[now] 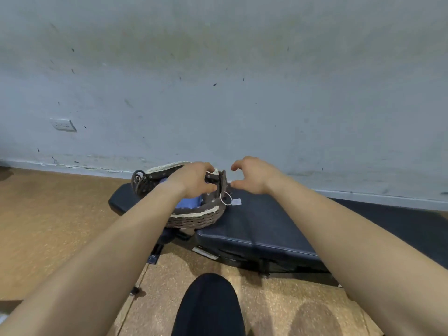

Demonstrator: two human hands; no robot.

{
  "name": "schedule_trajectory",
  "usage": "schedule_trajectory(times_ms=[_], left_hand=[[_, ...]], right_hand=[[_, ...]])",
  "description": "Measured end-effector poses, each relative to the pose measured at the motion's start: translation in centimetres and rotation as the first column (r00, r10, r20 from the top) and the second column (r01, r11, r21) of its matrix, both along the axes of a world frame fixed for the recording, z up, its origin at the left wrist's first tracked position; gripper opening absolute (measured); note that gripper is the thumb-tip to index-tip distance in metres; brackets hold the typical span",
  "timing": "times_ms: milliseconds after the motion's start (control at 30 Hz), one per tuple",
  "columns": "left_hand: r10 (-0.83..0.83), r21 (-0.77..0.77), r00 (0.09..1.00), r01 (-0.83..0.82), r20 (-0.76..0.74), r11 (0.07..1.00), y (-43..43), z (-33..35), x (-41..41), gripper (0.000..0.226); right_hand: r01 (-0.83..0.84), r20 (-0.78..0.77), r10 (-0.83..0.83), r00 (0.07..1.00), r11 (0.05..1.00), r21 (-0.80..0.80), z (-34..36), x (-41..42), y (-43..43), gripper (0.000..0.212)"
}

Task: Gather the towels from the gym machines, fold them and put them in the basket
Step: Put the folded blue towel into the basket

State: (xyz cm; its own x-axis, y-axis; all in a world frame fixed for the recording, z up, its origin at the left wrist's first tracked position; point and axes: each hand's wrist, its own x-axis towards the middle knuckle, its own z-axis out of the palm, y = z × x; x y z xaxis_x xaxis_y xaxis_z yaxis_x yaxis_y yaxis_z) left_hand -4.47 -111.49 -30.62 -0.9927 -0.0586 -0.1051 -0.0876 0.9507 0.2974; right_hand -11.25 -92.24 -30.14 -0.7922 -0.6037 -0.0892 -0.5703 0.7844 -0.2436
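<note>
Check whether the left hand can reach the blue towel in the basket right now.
Probably yes. The left hand hovers over the open basket, the blue towel lies exposed beneath it, and the right hand is off to the side.

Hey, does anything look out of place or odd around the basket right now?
Nothing spilled or damaged. The wicker basket seems to straddle the gap between the black bench pads, so it may sit unsteadily. A white tag dangles off its rim. The blue towel lies inside.
</note>
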Motion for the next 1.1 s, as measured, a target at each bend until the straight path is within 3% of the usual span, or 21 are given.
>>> schedule_trajectory(times_ms=[167,333,533,667,800,933,1100], left_hand=[[-0.144,-0.011,0.99,0.144,0.002,0.99,9.4,0.5,-2.2,0.057],[-0.282,0.002,0.958,0.282,0.049,0.959,19.1,-2.7,-7.0,0.055],[-0.414,0.004,0.895,0.419,0.166,0.908,27.8,-9.3,-16.1,0.055],[-0.453,0.039,0.86,0.457,0.233,0.888,31.8,-9.3,-20.2,0.056],[-0.508,0.036,0.806,0.524,0.304,0.851,35.8,-2.1,-21.4,0.054],[-0.58,0.076,0.75,0.59,0.319,0.804,40.4,9.9,-21.2,0.051],[-0.68,0.173,0.658,0.666,0.324,0.726,46.9,25.1,-17.8,0.049]], right_hand=[[0.156,-0.005,-0.156,0.988,0.988,0.022,0.7,0.1,10.6,0.057],[0.313,0.059,-0.315,0.947,0.949,0.026,-2.7,-2.7,20.1,0.058],[0.407,0.134,-0.42,0.898,0.906,0.115,-9.7,-9.3,28.0,0.057],[0.462,0.205,-0.485,0.85,0.874,0.151,-9.3,-11.9,32.3,0.058],[0.527,0.286,-0.557,0.78,0.83,0.18,-2.0,-11.2,37.1,0.06],[0.613,0.33,-0.63,0.703,0.772,0.17,9.6,-8.6,42.0,0.061],[0.775,0.364,-0.752,0.55,0.622,0.115,24.7,-1.6,47.9,0.059]])
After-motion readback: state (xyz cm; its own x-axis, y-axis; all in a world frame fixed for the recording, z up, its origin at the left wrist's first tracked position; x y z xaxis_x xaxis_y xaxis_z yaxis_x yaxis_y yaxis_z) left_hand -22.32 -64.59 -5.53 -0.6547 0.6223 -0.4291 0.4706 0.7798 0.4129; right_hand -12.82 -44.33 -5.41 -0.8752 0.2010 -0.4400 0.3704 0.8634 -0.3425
